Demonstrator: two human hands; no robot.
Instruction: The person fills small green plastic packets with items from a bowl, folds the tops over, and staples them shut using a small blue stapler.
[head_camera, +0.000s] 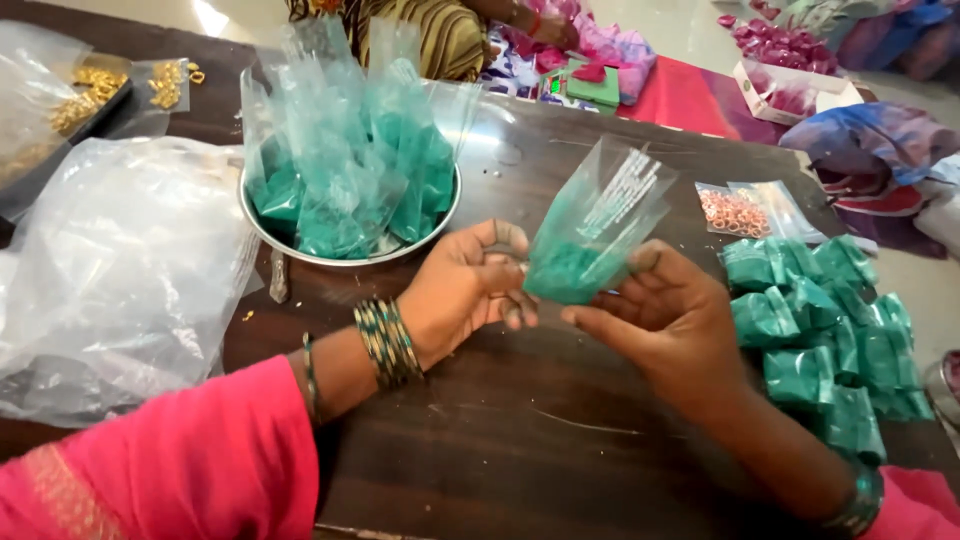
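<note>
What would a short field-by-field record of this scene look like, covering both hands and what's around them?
Left hand: grips the base of a clear pouch of green powder
Right hand: supports the same pouch
Steel bowl: holds open green-filled pouches
Folded green packets: piled right of the hands
Surface: dark wooden table
Far left: crumpled clear plastic bags

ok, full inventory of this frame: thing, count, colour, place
held pouch: one, clear with green powder, between both hands
steel bowl: one, silver, upper left, full of open green pouches
folded packets: a pile, green, right
bead packet: one, clear with pink rings, above the pile
plastic bags: clear, crumpled, far left
gold pieces: top left, on a dark tray
table: dark wood
bangles: green, left wrist
left hand: fingers on pouch
right hand: fingers on pouch
</note>
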